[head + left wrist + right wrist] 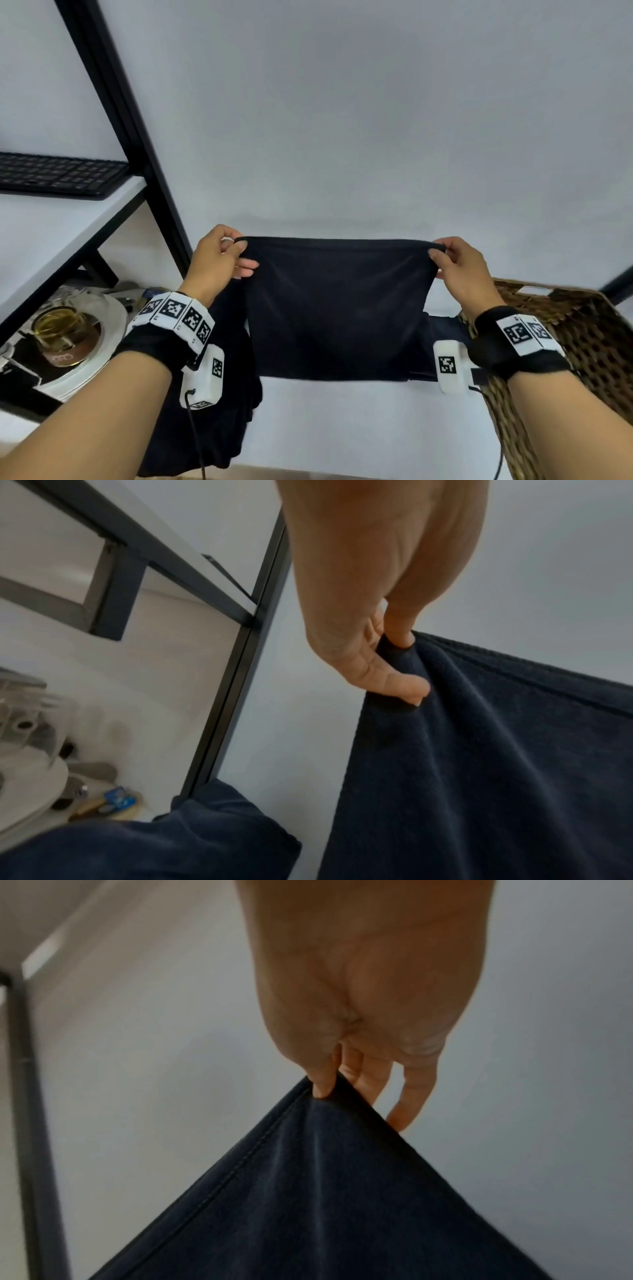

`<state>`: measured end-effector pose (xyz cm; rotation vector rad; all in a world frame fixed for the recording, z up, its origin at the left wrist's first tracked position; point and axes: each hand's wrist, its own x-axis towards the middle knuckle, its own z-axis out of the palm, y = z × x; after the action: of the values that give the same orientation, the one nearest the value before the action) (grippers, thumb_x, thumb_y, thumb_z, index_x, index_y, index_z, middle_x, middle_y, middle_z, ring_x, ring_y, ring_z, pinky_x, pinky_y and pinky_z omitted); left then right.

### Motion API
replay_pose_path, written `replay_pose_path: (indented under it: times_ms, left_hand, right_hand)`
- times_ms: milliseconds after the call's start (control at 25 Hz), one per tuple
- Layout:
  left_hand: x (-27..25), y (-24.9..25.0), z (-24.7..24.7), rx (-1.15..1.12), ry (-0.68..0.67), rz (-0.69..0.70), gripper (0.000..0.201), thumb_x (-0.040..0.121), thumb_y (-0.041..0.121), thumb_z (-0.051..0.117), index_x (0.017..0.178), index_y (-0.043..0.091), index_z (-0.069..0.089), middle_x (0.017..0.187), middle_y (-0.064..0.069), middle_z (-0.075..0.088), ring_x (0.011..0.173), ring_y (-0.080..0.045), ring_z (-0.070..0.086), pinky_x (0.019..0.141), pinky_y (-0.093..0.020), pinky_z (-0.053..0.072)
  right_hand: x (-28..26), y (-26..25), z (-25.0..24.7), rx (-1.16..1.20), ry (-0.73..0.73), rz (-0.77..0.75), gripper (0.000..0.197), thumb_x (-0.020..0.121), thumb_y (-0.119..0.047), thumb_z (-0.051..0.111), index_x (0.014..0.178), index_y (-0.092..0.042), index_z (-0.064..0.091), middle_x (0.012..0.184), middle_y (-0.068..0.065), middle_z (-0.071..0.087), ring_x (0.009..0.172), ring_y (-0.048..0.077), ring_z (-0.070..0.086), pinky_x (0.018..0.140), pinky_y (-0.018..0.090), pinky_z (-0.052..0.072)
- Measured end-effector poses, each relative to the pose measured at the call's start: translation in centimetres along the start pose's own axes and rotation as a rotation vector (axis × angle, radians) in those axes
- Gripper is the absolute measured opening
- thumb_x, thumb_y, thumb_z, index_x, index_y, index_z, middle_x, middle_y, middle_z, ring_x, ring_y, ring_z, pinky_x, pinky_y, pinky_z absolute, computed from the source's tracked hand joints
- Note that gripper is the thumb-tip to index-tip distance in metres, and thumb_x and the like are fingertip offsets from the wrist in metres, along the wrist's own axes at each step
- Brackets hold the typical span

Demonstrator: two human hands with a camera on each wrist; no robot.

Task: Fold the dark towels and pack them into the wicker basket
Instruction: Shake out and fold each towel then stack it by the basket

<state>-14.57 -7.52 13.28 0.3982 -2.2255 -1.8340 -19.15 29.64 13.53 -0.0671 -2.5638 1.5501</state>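
A dark navy towel (337, 308) hangs stretched in the air between both hands, above a white table (342, 421). My left hand (222, 253) pinches its top left corner, thumb on the cloth (399, 645). My right hand (452, 260) pinches the top right corner (323, 1088). More dark towels (236, 394) lie heaped under my left wrist, also seen in the left wrist view (154, 845). The wicker basket (589, 342) stands at the right, under my right forearm; its inside is mostly hidden.
A black metal shelf frame (144, 161) stands at the left, with a black keyboard (58, 174) on its white shelf. Below it sit a white round appliance with a glass jar (65, 329) and small clutter. A grey wall (376, 120) rises behind the table.
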Motion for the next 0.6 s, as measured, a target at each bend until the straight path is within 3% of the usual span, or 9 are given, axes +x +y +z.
replay_pose_path:
  times_ms: [80, 200, 320, 440, 520, 600]
  left_hand:
    - [-0.1, 0.2, -0.1, -0.106, 0.02, 0.024, 0.013, 0.097, 0.005, 0.052, 0.089, 0.015, 0.053, 0.079, -0.007, 0.054, 0.062, -0.021, 0.071, 0.061, -0.029, 0.06]
    - [-1.3, -0.5, -1.0, -0.139, -0.011, 0.012, 0.012, 0.094, 0.004, 0.056, 0.087, 0.013, 0.057, 0.072, -0.008, 0.057, 0.058, -0.02, 0.067, 0.056, -0.024, 0.056]
    - [-3.5, -3.3, -2.2, -0.103, -0.065, -0.076, 0.012, 0.091, 0.002, 0.059, 0.083, 0.011, 0.06, 0.062, -0.003, 0.06, 0.054, -0.02, 0.064, 0.051, -0.022, 0.052]
    - [-5.3, -8.2, -2.8, 0.019, -0.158, -0.191, 0.013, 0.089, -0.003, 0.058, 0.081, 0.007, 0.061, 0.058, -0.002, 0.061, 0.053, -0.021, 0.064, 0.051, -0.025, 0.049]
    - [-5.9, -11.7, -2.6, 0.132, -0.214, -0.279, 0.011, 0.088, -0.004, 0.059, 0.081, 0.004, 0.062, 0.055, -0.002, 0.062, 0.055, -0.023, 0.066, 0.051, -0.024, 0.049]
    - [-5.9, -14.6, -1.6, 0.22, -0.225, -0.349, 0.007, 0.086, -0.003, 0.062, 0.083, 0.002, 0.064, 0.059, -0.006, 0.066, 0.059, -0.025, 0.071, 0.05, -0.023, 0.052]
  right_hand:
    - [-0.3, -0.5, -0.2, 0.162, 0.056, -0.01, 0.015, 0.095, -0.009, 0.052, 0.1, -0.018, 0.063, 0.095, 0.0, 0.068, 0.09, 0.014, 0.064, 0.093, 0.044, 0.054]
    - [-2.6, -0.5, -0.5, 0.222, 0.045, -0.041, 0.022, 0.097, -0.007, 0.048, 0.112, -0.015, 0.063, 0.102, 0.002, 0.068, 0.087, 0.002, 0.064, 0.086, 0.031, 0.054]
    - [-6.4, 2.6, -0.1, 0.193, -0.028, -0.031, 0.027, 0.098, -0.007, 0.049, 0.111, -0.024, 0.063, 0.107, 0.001, 0.068, 0.098, 0.007, 0.064, 0.088, 0.028, 0.051]
    - [-10.5, 7.3, 1.1, 0.099, -0.15, 0.015, 0.031, 0.096, -0.003, 0.05, 0.109, -0.029, 0.062, 0.096, -0.001, 0.066, 0.087, 0.001, 0.061, 0.079, 0.018, 0.051]
    - [-12.4, 10.8, 2.3, -0.014, -0.233, 0.065, 0.031, 0.095, -0.003, 0.052, 0.109, -0.03, 0.061, 0.079, 0.0, 0.058, 0.073, 0.003, 0.056, 0.073, 0.023, 0.049]
    - [-13.1, 14.1, 3.6, -0.107, -0.289, 0.122, 0.032, 0.095, -0.004, 0.052, 0.107, -0.032, 0.059, 0.076, -0.001, 0.056, 0.072, 0.009, 0.057, 0.076, 0.033, 0.051]
